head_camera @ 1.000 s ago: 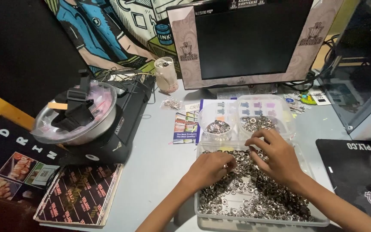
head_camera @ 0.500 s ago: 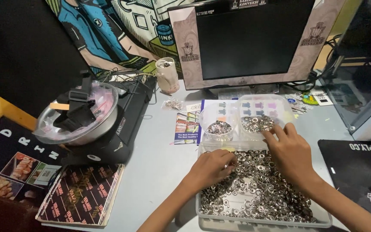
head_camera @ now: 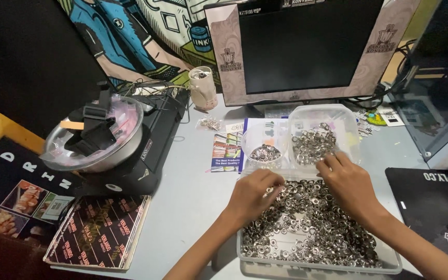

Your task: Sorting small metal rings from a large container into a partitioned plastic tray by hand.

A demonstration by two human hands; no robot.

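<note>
On the grey tabletop, both hands are dipped into the clear tray of metal rings. Since a second ago, the right hand was moved toward the square tub, fingers curled over rings; the left hand stayed, loosely cupped.

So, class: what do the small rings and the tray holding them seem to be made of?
Small rings: probably metal with a shiny silver finish, since they glint. Tray: likely clear plastic, slightly cloudy, as the contents show through its wall. Both hands rest in the rings.
</note>
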